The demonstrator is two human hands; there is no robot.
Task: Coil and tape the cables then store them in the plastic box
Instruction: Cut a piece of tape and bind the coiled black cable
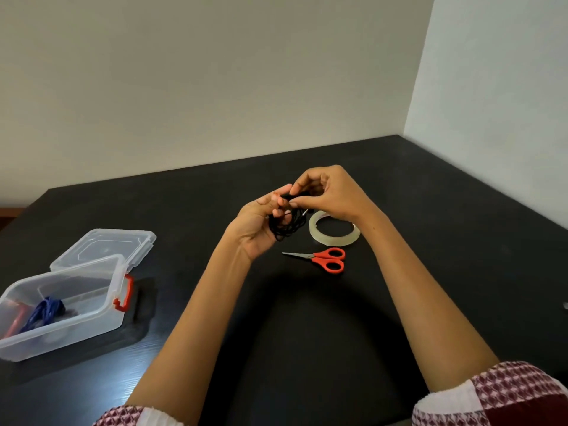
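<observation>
— How far along are they?
— One blue cable [46, 312] is already lying coiled in the plastic box [92, 318], which is sitting open at eight o'clock from the hands. The black cable [289, 226] is being bunched in the air. The left hand [256, 224] is curling its fingers round the loops, and the right hand [333, 195] is pinching the top strands.
— What's left?
— Taping it, I'd say — tape roll [335, 240] at four o'clock, scissors [327, 259] at five, both lying on the table — then boxing it.
</observation>
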